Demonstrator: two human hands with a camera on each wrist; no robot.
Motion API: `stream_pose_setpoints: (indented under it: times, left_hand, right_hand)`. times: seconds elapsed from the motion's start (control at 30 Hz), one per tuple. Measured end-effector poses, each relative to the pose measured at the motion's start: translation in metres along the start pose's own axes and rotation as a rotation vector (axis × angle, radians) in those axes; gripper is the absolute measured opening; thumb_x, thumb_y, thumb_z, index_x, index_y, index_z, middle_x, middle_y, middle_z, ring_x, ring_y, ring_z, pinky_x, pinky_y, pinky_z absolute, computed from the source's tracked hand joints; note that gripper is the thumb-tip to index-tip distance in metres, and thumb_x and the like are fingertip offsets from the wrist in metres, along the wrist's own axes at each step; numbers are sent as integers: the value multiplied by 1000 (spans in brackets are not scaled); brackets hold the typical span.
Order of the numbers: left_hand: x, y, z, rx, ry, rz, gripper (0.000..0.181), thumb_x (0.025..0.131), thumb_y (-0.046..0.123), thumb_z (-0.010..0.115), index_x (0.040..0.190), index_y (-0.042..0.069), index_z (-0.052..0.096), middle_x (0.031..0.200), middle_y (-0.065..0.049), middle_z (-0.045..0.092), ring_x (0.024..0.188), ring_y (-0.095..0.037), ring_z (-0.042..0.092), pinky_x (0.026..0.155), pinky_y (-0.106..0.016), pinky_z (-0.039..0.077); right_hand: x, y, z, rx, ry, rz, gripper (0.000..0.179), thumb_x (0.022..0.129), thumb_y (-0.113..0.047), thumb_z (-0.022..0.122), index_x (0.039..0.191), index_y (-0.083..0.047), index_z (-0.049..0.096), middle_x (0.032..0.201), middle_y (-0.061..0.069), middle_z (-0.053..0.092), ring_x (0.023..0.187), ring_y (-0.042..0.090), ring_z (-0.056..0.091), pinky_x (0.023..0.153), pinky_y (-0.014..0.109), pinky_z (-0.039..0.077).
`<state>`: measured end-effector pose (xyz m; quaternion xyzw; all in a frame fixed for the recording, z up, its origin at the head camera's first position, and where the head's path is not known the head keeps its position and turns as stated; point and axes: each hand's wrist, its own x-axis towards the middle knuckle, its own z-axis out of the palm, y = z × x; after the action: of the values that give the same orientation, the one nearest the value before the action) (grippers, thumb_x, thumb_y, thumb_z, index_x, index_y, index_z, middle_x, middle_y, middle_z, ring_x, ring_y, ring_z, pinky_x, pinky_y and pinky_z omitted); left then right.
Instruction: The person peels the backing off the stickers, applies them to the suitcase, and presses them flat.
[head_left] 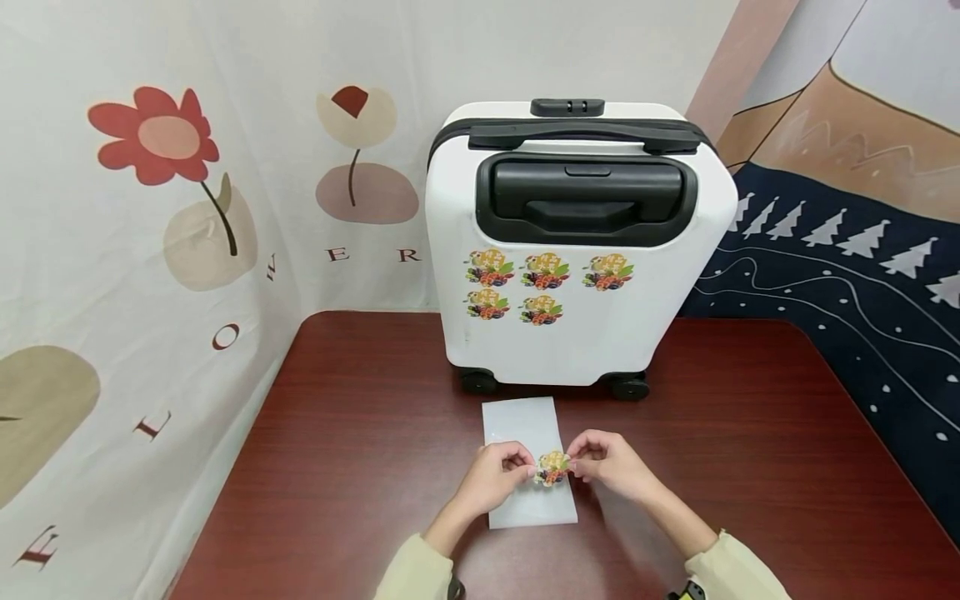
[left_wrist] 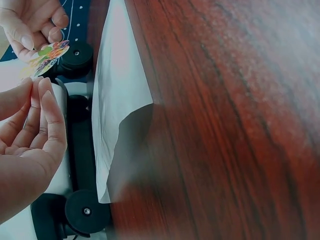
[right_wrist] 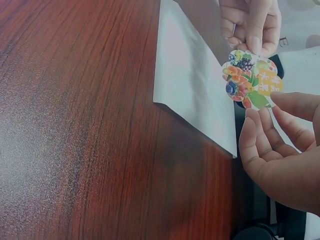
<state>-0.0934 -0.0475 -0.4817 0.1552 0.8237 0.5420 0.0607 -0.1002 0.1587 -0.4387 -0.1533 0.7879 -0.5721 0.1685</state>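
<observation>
A colourful fruit-print sticker (head_left: pixel 552 468) is held up between both hands, above a white paper sheet (head_left: pixel 522 423). My left hand (head_left: pixel 497 477) pinches its left edge between thumb and fingertips. At the opposite edge, my right hand (head_left: pixel 613 467) grips it by thumb and forefinger. The right wrist view shows the sticker (right_wrist: pixel 250 80) face on, with fruit pictures and yellow lettering. Behind the sheet stands a white suitcase (head_left: pixel 547 354), upright, with several matching stickers (head_left: pixel 546 271) in two rows: three above, two below.
The suitcase's black wheels (head_left: pixel 628 387) rest on the dark red wooden table (head_left: pixel 360 450). A flower-printed white cloth (head_left: pixel 277 150) hangs at the left and back. Dark blue patterned fabric (head_left: pixel 840 275) is at the right. The sheet's edge (left_wrist: pixel 120 125) curls up from the table.
</observation>
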Motion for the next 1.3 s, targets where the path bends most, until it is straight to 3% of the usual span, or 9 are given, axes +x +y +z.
stream_pose_setpoints:
  times: [0.1, 0.47, 0.73, 0.93, 1.07, 1.3]
  left_hand:
    - [0, 0, 0, 3, -3, -6, 6, 81, 4, 67, 76, 4, 64, 69, 2, 61, 62, -4, 52, 58, -19, 45]
    - [1, 1, -4, -20, 8, -3, 5, 80, 4, 67, 76, 4, 64, 68, 1, 61, 61, -6, 53, 55, -20, 45]
    - [7, 6, -9, -17, 40, -6, 7, 81, 3, 66, 75, 5, 63, 65, 0, 60, 58, -6, 53, 52, -19, 43]
    - [14, 11, -9, -29, 36, 2, 7, 81, 4, 66, 75, 5, 64, 65, -3, 62, 58, -5, 53, 52, -19, 43]
    - [20, 12, -10, -21, 45, 10, 7, 81, 3, 66, 74, 5, 64, 64, -1, 61, 57, -5, 53, 51, -18, 42]
    - [33, 19, -10, -1, 63, 13, 9, 83, 5, 65, 74, 6, 64, 64, 3, 59, 58, -5, 53, 52, -19, 43]
  right_hand:
    - [-1, -4, 1, -7, 2, 8, 10, 76, 15, 55, 86, 16, 54, 75, 20, 58, 62, 14, 55, 56, 28, 50]
    - [6, 23, -5, 29, 42, 21, 15, 76, 7, 62, 90, 10, 57, 75, 12, 59, 64, 19, 56, 57, 30, 50]
    - [6, 20, -8, 49, 34, 62, 14, 77, 4, 63, 89, 10, 57, 77, 17, 61, 66, 22, 58, 59, 32, 52]
    - [9, 16, -7, 16, 44, 27, 4, 78, 7, 61, 81, 7, 59, 72, 22, 60, 62, 20, 58, 57, 38, 52]
    - [11, 14, -9, -3, 68, 9, 6, 78, 10, 61, 81, 5, 61, 72, 23, 60, 62, 23, 59, 58, 42, 52]
    - [16, 5, -20, -56, 136, -27, 4, 79, 7, 62, 79, 3, 61, 67, 17, 59, 58, 26, 57, 56, 39, 51]
